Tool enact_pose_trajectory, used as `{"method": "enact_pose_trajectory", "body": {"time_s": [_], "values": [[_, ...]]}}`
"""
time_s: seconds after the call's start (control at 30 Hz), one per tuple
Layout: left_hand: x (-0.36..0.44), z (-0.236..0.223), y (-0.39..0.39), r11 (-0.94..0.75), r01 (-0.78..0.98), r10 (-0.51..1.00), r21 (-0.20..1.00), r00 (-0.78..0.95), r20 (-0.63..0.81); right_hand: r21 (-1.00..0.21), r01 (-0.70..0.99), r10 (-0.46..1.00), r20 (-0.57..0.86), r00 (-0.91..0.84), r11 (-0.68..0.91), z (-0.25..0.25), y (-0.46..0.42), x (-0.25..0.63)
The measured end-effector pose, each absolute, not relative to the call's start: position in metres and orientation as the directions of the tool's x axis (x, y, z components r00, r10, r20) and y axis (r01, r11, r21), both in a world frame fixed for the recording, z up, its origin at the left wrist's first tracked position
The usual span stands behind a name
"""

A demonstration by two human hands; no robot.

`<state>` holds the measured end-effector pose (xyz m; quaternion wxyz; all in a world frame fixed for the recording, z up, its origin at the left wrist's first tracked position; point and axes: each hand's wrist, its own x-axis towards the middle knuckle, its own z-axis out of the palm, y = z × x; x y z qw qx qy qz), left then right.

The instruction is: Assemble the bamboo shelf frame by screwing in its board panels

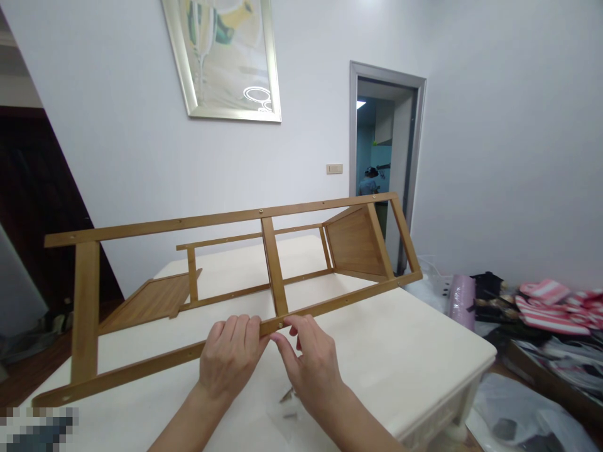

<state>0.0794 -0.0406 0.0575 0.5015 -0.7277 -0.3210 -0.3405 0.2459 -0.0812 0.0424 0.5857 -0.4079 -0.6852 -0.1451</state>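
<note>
A wooden shelf frame (276, 270) stands on its side on a white table, its near side frame tilted toward me. My left hand (232, 358) is closed over its lower front rail, fingers wrapped on top. Just right of it, my right hand (313, 355) pinches at a small screw (281, 325) in the rail, where the middle crossbar meets it. A slatted wooden panel (355, 242) joins the near and far sides at the right end. Another wooden panel (148, 301) lies at the left. Under my right wrist are small metal pieces (288, 397), partly hidden.
The white table (400, 339) ends at a rounded corner on the right. Beyond it lie a pink roll (462, 301), striped cloth (546, 307) and plastic wrapping (527, 414) on the floor. A person (369, 182) is visible through the doorway.
</note>
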Motion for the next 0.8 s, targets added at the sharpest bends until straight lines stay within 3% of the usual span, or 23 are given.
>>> {"method": "enact_pose_trajectory", "body": {"time_s": [0.23, 0.57, 0.8], "values": [[0.0816, 0.0594, -0.0427, -0.296, 0.81, 0.118, -0.507, 0.558, 0.822, -0.277, 0.672, 0.372, 0.928, 0.002, 0.687, 0.0455, -0.083, 0.2438], [0.0813, 0.0591, -0.0414, -0.298, 0.804, 0.11, -0.515, 0.565, 0.818, -0.278, 0.743, 0.403, 0.915, 0.012, 0.609, 0.0463, -0.0794, 0.2442], [0.0816, 0.0588, -0.0419, -0.304, 0.804, 0.11, -0.511, 0.562, 0.82, -0.264, 0.717, 0.392, 0.92, -0.014, 0.645, 0.0461, -0.0825, 0.2444]]}}
